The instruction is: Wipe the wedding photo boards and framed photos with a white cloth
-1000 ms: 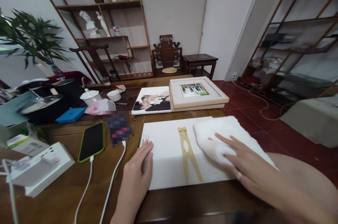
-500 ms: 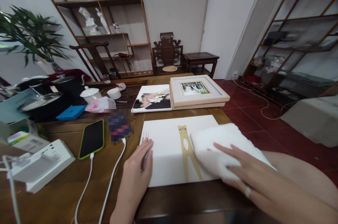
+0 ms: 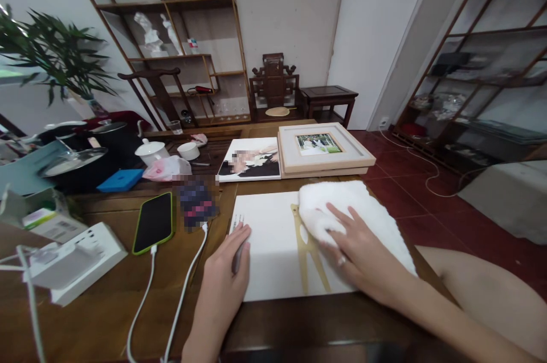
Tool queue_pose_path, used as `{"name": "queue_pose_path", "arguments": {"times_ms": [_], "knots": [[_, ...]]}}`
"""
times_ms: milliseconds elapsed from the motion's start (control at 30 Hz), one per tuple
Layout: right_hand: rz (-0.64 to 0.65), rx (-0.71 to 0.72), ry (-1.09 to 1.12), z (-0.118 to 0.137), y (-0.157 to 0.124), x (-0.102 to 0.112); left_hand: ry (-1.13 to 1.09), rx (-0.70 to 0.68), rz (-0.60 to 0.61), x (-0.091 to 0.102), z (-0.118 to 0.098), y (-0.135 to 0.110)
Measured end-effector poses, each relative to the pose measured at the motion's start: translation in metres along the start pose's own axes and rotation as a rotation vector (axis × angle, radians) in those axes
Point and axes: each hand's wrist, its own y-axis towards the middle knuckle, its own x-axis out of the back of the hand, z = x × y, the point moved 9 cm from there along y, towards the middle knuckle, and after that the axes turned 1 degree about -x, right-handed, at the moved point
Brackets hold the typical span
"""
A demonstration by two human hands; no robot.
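Note:
A white rectangular panel [image 3: 269, 260] lies flat at the table's front edge, with a gold A-shaped stand leg [image 3: 302, 263] on it, like the back of a photo frame. My left hand [image 3: 228, 263] rests along its left edge, fingers stretched and thumb on the surface. A fluffy white cloth [image 3: 367, 198] covers the panel's upper right and hangs past its right side. My right hand [image 3: 359, 243] grips this cloth from above and presses it on the panel, some fingers spread and others sunk in its folds. The cloth hides the top of the leg.
Behind the panel lie a photo print [image 3: 256, 166] and stacked wooden frames [image 3: 327, 166]. To the left are a phone [image 3: 154, 223] on a white cable, a blurred dark device [image 3: 197, 203], a power strip [image 3: 89, 260], a blue box [image 3: 120, 180] and a white lidded cup [image 3: 151, 152].
My right hand has slid the cloth up and left over the panel, onto the top of the stand leg. My left hand stays at the left edge. The view has shifted slightly.

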Motion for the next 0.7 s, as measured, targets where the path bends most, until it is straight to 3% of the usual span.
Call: {"name": "queue_pose_path", "arguments": {"times_ms": [167,300,467,700], "knots": [[0.096,0.147,0.004,0.040,-0.049,-0.011,-0.003,0.006,0.007,-0.001,0.001,-0.001],[0.195,0.322,0.040,0.057,-0.060,-0.014,0.006,0.012,0.021,-0.001,0.000,0.000],[0.241,0.236,0.074,0.041,-0.026,-0.004,0.004,0.011,0.019,0.000,0.000,0.001],[0.126,0.178,0.077,0.010,0.038,-0.006,0.002,-0.008,0.004,0.000,0.001,0.000]]}}
